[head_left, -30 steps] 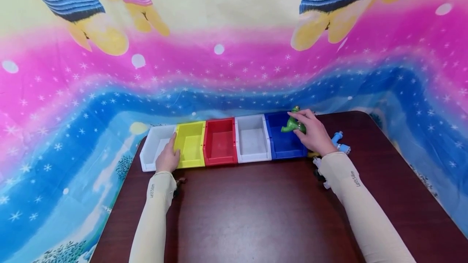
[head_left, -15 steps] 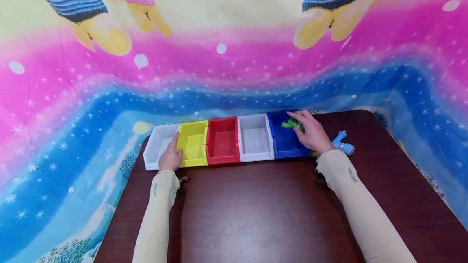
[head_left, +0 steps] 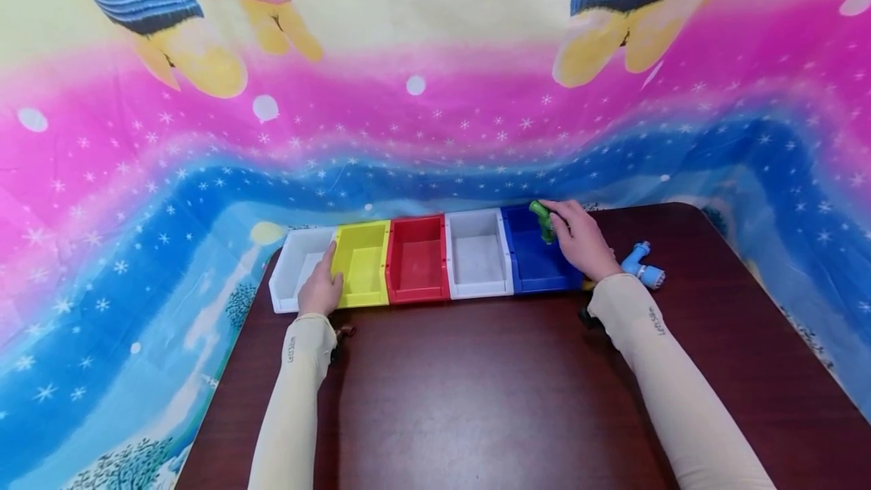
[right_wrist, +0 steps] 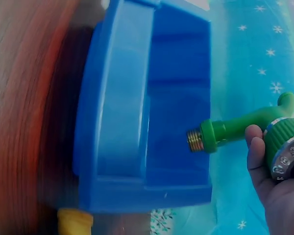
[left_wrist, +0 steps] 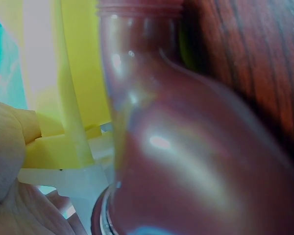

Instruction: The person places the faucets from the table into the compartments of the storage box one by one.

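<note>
In the head view my right hand (head_left: 584, 240) grips a green tap (head_left: 542, 221) above the blue bin (head_left: 547, 282). The right wrist view shows the green tap (right_wrist: 235, 128) with its brass threaded end pointing over the bin, and fingers around its round green handle. My left hand (head_left: 321, 287) rests on the adjoining walls of the left white bin (head_left: 286, 297) and the yellow bin (head_left: 364, 299), index finger straight, thumb on the yellow side. A glossy reddish-brown tap (left_wrist: 186, 132) lies close below the left wrist, partly hidden by the sleeve in the head view.
A red bin (head_left: 416, 297) and another white bin (head_left: 479, 289) stand in the same row. A light blue tap (head_left: 643, 267) lies right of my right hand. A yellow piece (right_wrist: 74, 223) sits beside the blue bin. Dark items (head_left: 592, 320) show partly under the right sleeve. Printed cloth (head_left: 435, 127) hangs behind.
The green tap has been turned in my right hand, from lying crosswise to standing more upright, still above the blue bin. The left hand stays on the bin walls. The head view has shifted slightly.
</note>
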`<action>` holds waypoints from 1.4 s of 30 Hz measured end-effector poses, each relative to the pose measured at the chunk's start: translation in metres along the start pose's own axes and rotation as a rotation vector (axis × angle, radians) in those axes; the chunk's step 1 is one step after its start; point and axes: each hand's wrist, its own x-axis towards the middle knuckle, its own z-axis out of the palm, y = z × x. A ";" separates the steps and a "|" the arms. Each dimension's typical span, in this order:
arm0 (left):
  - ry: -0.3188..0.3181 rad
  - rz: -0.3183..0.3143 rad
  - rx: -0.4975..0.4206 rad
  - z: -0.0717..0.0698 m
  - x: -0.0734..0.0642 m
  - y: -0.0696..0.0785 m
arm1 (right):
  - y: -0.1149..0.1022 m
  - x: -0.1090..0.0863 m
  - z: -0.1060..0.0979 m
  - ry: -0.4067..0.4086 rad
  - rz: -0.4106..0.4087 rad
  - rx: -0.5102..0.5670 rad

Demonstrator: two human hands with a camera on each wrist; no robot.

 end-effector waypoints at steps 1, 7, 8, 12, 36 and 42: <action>-0.001 -0.001 -0.001 0.000 0.001 -0.001 | 0.000 0.000 -0.001 -0.001 0.014 0.024; 0.001 0.002 0.000 0.002 0.001 -0.001 | 0.002 0.001 -0.004 -0.036 0.177 0.177; 0.001 0.002 0.000 0.001 0.000 0.000 | 0.002 0.001 -0.004 -0.039 0.202 0.199; 0.007 0.003 -0.005 0.000 -0.002 0.002 | 0.003 0.000 -0.006 -0.065 0.240 0.236; 0.013 -0.009 -0.029 0.002 -0.001 -0.001 | -0.001 0.007 0.003 0.110 0.234 0.245; 0.026 0.004 -0.023 0.002 0.000 0.000 | 0.001 0.011 0.006 0.151 0.135 0.283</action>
